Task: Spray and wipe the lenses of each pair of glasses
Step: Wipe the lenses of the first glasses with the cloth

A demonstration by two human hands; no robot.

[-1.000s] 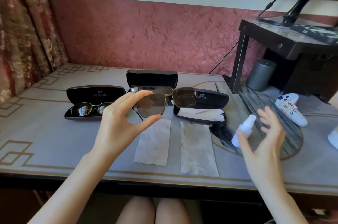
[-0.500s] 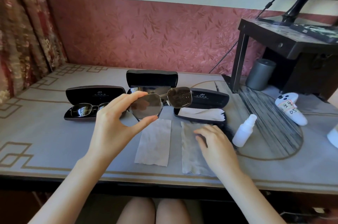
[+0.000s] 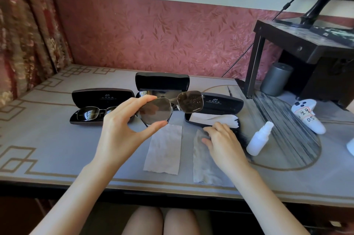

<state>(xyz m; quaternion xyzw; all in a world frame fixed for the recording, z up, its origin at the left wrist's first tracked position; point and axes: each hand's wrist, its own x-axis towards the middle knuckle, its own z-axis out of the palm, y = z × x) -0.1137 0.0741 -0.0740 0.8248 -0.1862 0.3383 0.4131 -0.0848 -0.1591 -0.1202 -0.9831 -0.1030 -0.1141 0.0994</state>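
My left hand [image 3: 122, 129] holds a pair of dark-lensed, metal-framed glasses [image 3: 172, 107] above the table, pinching the left lens between thumb and fingers; droplets speckle the right lens. My right hand [image 3: 222, 143] rests on the upper end of the right tissue [image 3: 203, 163], fingers bent against it. A second tissue [image 3: 164, 148] lies flat to its left. The small white spray bottle [image 3: 258, 138] stands to the right of that hand. Another pair of sunglasses [image 3: 92, 113] lies in the open left case [image 3: 101, 97].
Two more open black cases stand behind: the middle one [image 3: 162, 82] and the right one [image 3: 222, 103], which holds a white cloth. A white controller [image 3: 308, 115], a grey cylinder [image 3: 275, 79] and a black monitor stand [image 3: 306, 43] occupy the right side. The table edge [image 3: 134, 190] runs near my knees.
My right hand left the spray bottle standing, moved left and down onto the right tissue, then slid toward its upper end. The glasses in my left hand tilted and shifted slightly.
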